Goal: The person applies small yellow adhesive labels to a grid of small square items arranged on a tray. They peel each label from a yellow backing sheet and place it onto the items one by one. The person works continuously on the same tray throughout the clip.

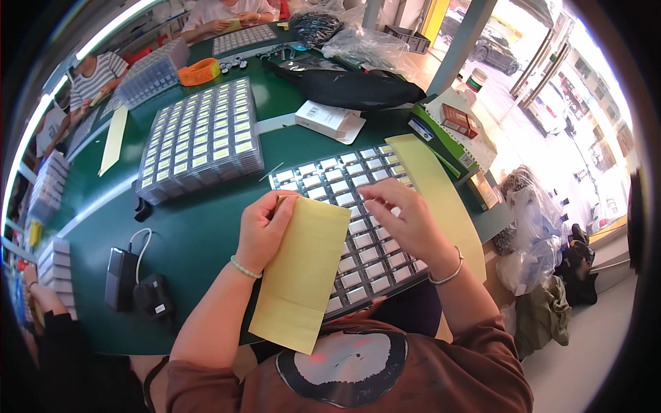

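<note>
My left hand (264, 227) grips the upper left edge of a yellow paper sheet (304, 273), which hangs toward my lap. My right hand (403, 214) hovers over a clear plastic compartment tray (361, 240), its thumb and forefinger bent close together; whether something small is between them cannot be told. The tray holds rows of small white rectangular pieces, and a few at its far right corner look yellow. Part of the tray is hidden beneath the yellow sheet and my right hand. A larger yellow sheet (439, 191) lies along the tray's right side.
Stacked filled trays (201, 139) stand at the back left. Beyond the tray are an open white box (325, 120), a black bag (356, 88) and a green box (449, 134). A power bank (121, 279) and a black adapter (154, 297) lie left. Other people work around the table.
</note>
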`<action>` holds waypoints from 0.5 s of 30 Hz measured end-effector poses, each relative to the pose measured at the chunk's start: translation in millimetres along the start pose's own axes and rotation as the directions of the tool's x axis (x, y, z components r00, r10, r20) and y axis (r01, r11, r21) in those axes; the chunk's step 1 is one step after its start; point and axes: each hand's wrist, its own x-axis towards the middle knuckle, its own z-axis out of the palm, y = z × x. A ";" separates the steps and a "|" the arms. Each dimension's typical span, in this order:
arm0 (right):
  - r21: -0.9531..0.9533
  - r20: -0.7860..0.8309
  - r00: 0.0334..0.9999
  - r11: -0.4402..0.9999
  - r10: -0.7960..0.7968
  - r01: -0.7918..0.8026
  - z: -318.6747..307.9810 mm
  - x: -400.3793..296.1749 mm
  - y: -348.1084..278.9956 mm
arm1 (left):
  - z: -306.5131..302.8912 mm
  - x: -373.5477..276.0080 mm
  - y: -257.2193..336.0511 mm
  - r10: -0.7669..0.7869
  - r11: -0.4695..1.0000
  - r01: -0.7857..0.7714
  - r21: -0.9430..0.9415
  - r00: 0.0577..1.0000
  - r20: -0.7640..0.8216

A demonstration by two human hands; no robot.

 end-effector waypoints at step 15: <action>-0.498 0.022 0.868 0.748 -0.495 0.439 37.0 -2.7 2.8 | 0.9 -1.1 6.0 0.053 0.999 -0.053 -0.009 0.998 -0.029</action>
